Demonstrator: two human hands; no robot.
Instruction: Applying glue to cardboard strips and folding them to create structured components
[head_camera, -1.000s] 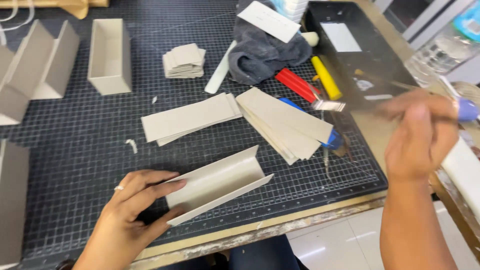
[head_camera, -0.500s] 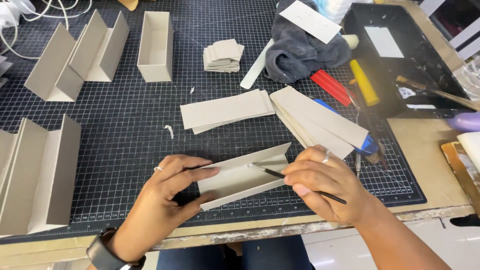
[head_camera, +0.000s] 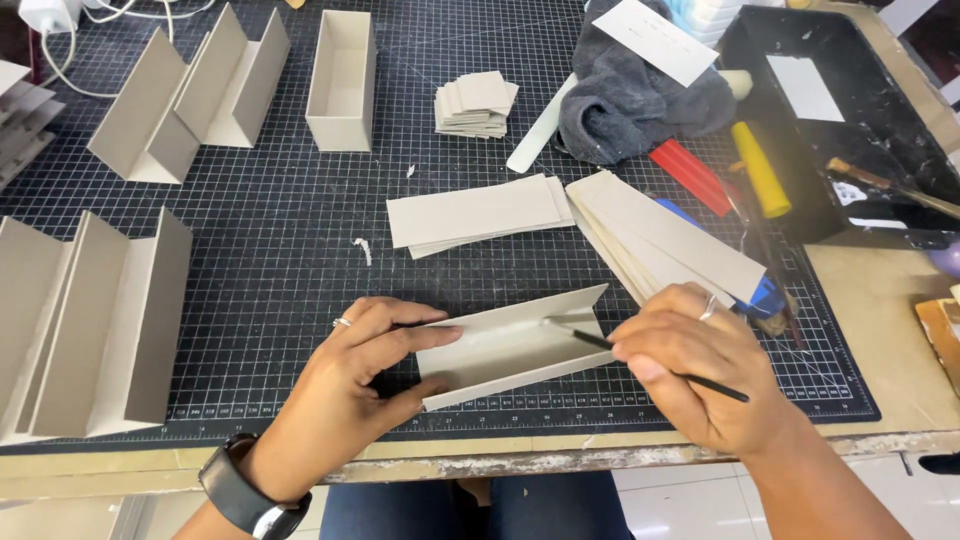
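Observation:
My left hand (head_camera: 350, 375) grips the left end of an L-shaped grey cardboard piece (head_camera: 510, 345) that rests on the black grid cutting mat (head_camera: 280, 250). My right hand (head_camera: 700, 365) holds a thin black brush (head_camera: 650, 362) like a pen. The brush tip touches the inner fold of the cardboard piece near its right end. A black watch sits on my left wrist.
Grey cardboard strips lie in two stacks (head_camera: 480, 212) (head_camera: 665, 240) behind the hands. Folded cardboard pieces (head_camera: 95, 320) stand at the left, an open box (head_camera: 342, 78) at the back, small squares (head_camera: 476, 102), a dark cloth (head_camera: 635, 95), red and yellow tools (head_camera: 760, 168), a black tray (head_camera: 850, 120).
One second ago my right hand was up at the right by the tray. It came down with the brush to the cardboard fold. The left hand kept its hold.

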